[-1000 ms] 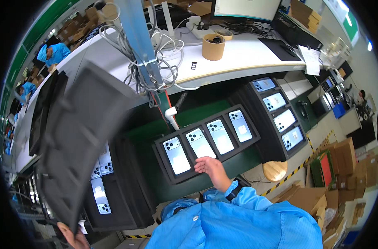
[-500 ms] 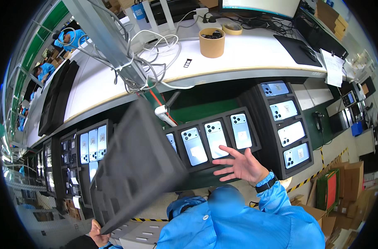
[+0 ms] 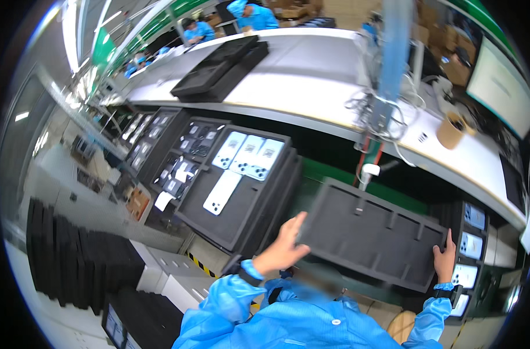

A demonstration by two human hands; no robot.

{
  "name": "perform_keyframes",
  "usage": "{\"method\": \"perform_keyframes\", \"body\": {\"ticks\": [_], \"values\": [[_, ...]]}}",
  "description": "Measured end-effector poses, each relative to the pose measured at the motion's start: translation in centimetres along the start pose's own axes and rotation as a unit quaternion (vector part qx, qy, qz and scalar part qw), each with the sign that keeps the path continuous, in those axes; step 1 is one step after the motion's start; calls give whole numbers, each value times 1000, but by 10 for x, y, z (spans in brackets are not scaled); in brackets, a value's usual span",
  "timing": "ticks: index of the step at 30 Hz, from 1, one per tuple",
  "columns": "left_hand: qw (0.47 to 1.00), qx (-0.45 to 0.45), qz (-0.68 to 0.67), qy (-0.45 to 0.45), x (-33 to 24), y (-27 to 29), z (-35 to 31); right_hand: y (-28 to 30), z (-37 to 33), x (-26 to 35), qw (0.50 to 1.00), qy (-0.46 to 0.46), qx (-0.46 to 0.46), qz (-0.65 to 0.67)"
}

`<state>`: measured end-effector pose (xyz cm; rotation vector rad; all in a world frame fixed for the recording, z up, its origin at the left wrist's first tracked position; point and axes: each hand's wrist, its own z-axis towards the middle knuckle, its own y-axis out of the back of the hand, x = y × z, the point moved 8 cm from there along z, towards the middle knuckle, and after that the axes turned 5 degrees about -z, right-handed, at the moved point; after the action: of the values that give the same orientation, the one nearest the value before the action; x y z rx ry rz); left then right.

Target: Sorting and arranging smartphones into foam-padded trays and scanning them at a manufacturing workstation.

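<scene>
A black foam tray (image 3: 369, 235) with shallow slots lies in front of me, roughly level, with no phones in it. Beside its left edge is my left hand (image 3: 281, 247), thumb apart and fingers stretched along the side. My right hand (image 3: 444, 259) grips the tray's right edge, index finger reaching up along it; part of that grip is hidden. Further left, a stack of foam trays has a top tray (image 3: 204, 203) with several light blue phones (image 3: 250, 152) in it. The phones that lay in front of me are hidden beneath the slotted tray.
More phones (image 3: 471, 244) sit in a foam tray at the far right. Foam trays of small dark parts (image 3: 180, 168) stand further left. Black foam stacks (image 3: 81, 256) fill the lower left. A white bench (image 3: 311, 75) with a metal post (image 3: 393, 70) runs behind; people work beyond.
My view has turned left. The foam tray, earlier tilted up in my left hand, now lies over the phones in front of me. My right hand has moved from open air to its right edge.
</scene>
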<state>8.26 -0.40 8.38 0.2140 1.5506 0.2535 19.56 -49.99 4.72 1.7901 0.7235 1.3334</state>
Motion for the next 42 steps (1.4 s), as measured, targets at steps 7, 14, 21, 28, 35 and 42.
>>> {"method": "perform_keyframes", "body": {"ticks": [7, 14, 21, 28, 35, 42], "values": [[937, -177, 271, -131, -3, 147, 23, -74, -45, 129, 965, 199, -168, -18], [878, -193, 411, 153, 85, 256, 74, -201, -125, 469, 822, 540, 102, 151], [958, -135, 233, 92, 100, 285, 72, -317, -67, 578, 749, 566, 158, -305], [846, -283, -452, 13, 92, 343, -44, -311, -66, 594, 661, 627, 106, -397], [699, -335, -626, 78, 129, 296, -102, -318, -79, 601, 629, 651, 97, -414], [681, -402, -609, 66, 136, 273, -127, -307, -63, 588, 524, 730, 0, -438]]}}
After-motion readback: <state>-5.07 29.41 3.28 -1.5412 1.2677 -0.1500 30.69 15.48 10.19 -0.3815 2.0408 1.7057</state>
